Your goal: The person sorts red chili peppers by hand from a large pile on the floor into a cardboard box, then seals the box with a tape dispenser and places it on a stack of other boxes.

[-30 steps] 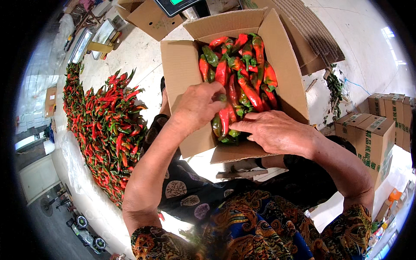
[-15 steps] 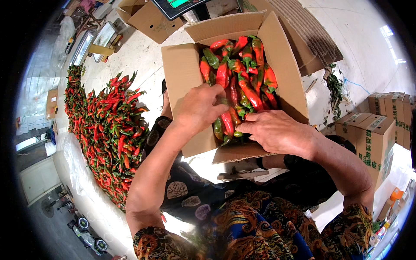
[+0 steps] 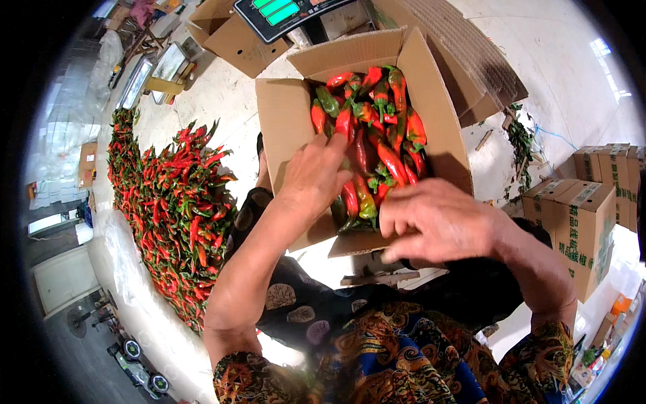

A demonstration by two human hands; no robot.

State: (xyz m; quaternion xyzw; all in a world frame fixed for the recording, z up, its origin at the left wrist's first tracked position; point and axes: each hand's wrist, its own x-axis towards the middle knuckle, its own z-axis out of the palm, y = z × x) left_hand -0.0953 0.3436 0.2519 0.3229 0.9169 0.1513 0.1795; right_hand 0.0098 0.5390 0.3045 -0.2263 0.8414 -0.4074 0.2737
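Red and green chili peppers [image 3: 390,161] lie packed in an open cardboard box [image 3: 282,114] in front of me, its flaps folded outward. My left hand [image 3: 315,168] reaches in over the box's left side, fingers bent and apart, resting against the peppers; its fingertips are partly hidden among them. Over the near right corner hovers my right hand [image 3: 431,219], slightly blurred, with fingers curled and the thumb apart from them. Nothing shows in it. A red pepper and a yellowish-green pepper [image 3: 366,202] lie between my hands.
A long heap of chili peppers [image 3: 182,209] covers the floor at left. A scale with a lit green display [image 3: 279,10] stands beyond the box. Flattened cardboard [image 3: 464,54] leans at the far right; closed cartons [image 3: 572,229] stand to the right, beside plant scraps [image 3: 521,145].
My right hand has lifted off the peppers and moved back toward me, over the near flap. My left hand stays on the peppers. The view has shifted slightly, showing more of the scale.
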